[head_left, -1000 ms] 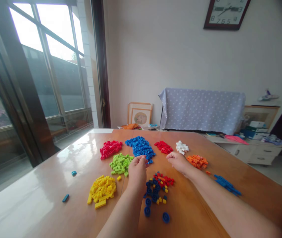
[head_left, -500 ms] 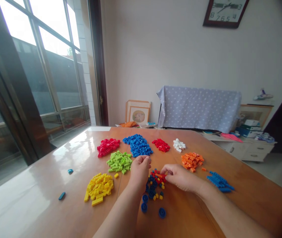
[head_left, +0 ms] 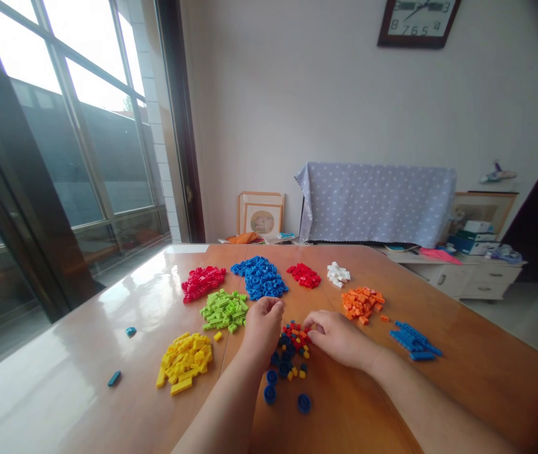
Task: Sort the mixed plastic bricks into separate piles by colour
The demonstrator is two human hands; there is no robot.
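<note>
My left hand [head_left: 263,326] is closed in a pinch just above the table, between the lime green bricks [head_left: 224,311] and a small mixed pile [head_left: 295,340]. Whatever its fingertips hold is hidden. My right hand [head_left: 337,337] rests at the right side of that pile, its fingers curled and pressed together against the red pieces; I cannot see what is between them. Red, yellow, orange and blue pieces make up the mixed pile. Several round blue pieces [head_left: 303,403] lie at its near end.
Sorted piles stand around on the wooden table [head_left: 344,416]: yellow bricks [head_left: 186,359], dark pink-red pieces [head_left: 203,282], blue pieces [head_left: 262,277], red pieces [head_left: 303,275], white pieces [head_left: 337,274], orange pieces [head_left: 362,304] and long blue pieces [head_left: 414,341]. Two teal pieces [head_left: 114,378] lie at left.
The whole view has shifted slightly, so the table and piles sit a little further left. Both hands stay in nearly the same places, with fingers still closed.
</note>
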